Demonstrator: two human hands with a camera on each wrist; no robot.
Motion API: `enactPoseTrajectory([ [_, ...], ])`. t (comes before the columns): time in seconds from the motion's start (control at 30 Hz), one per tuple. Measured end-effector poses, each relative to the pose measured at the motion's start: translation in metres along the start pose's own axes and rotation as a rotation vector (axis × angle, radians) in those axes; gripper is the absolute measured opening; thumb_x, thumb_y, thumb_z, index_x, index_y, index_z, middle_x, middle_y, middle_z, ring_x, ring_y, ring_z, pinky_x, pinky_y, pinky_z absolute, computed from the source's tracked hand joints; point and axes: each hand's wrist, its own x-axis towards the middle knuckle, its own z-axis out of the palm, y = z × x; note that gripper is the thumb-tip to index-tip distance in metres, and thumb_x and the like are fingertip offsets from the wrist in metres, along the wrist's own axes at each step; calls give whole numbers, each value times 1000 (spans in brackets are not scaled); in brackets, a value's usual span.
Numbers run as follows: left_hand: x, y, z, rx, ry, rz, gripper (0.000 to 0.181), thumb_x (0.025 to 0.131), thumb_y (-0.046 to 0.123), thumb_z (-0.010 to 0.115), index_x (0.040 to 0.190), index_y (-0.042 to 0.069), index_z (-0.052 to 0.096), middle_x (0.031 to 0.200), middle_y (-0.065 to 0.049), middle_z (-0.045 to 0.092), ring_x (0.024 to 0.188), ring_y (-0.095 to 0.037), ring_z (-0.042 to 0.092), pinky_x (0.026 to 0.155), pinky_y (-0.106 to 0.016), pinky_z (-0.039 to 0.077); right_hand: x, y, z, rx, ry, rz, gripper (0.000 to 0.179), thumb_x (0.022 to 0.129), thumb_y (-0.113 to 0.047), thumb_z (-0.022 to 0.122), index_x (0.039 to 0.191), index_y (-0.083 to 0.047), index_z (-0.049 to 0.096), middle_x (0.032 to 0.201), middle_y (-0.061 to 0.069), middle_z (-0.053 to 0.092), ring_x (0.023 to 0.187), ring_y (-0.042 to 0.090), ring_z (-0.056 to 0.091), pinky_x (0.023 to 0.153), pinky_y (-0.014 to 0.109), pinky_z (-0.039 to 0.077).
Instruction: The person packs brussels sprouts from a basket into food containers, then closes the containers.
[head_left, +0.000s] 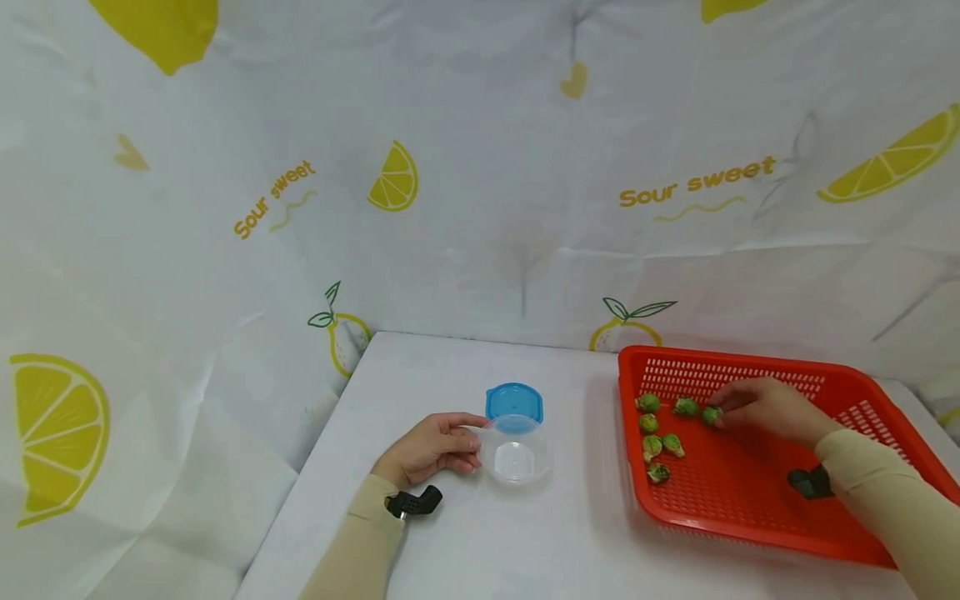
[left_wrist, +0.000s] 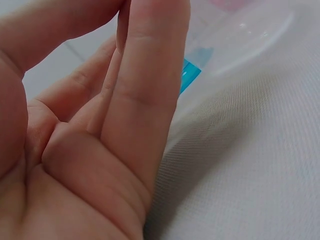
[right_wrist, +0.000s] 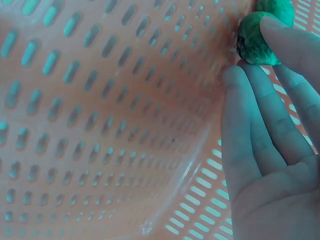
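My left hand (head_left: 435, 448) pinches the left edge of a clear plastic bowl (head_left: 517, 462) on the white table. In the left wrist view that hand's curled fingers (left_wrist: 142, 95) hide most of the bowl (left_wrist: 250, 37). A blue lid (head_left: 514, 401) lies just behind the bowl, partly seen through it. Inside the red basket (head_left: 720, 504), my right hand (head_left: 776, 408) pinches a Brussels sprout (right_wrist: 256, 40) between thumb and fingertips. Another Brussels sprout (head_left: 686, 406) is close to its left, and several more, such as one Brussels sprout (head_left: 652, 448), lie along the basket's left side.
The basket has slotted walls and takes up the right side of the table (head_left: 450, 550). Behind the table hangs a white cloth (head_left: 487, 208) with lemon prints. Black wrist devices, one on the left sleeve (head_left: 415, 502), sit at both wrists.
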Motion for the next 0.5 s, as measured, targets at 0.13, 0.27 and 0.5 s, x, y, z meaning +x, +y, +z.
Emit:
enactPoseTrajectory([
  [0.13, 1, -3, -2, -14, -3, 6, 54, 104, 8, 70, 154, -3, 54, 96, -4, 73, 83, -12, 78, 77, -26, 67, -5, 0, -5, -19, 10, 4, 34, 96, -23, 83, 122, -2, 78, 113, 11, 78, 104, 28, 70, 90, 51, 64],
  [0.27, -1, -5, -4, -32, 6, 4, 53, 104, 5, 68, 154, -3, 53, 95, -5, 74, 81, -12, 78, 77, -25, 67, -14, -5, -13, -9, 21, 28, 41, 97, -31, 82, 127, -4, 76, 117, 11, 79, 108, 29, 70, 92, 53, 65],
  [0.5, 1, -4, -5, -37, 2, -1, 54, 104, 7, 69, 156, 2, 53, 92, -2, 74, 81, -13, 78, 79, -27, 68, -41, -36, -27, 4, 58, 39, 50, 98, -46, 79, 133, -11, 74, 119, 6, 80, 110, 26, 71, 84, 39, 61],
])
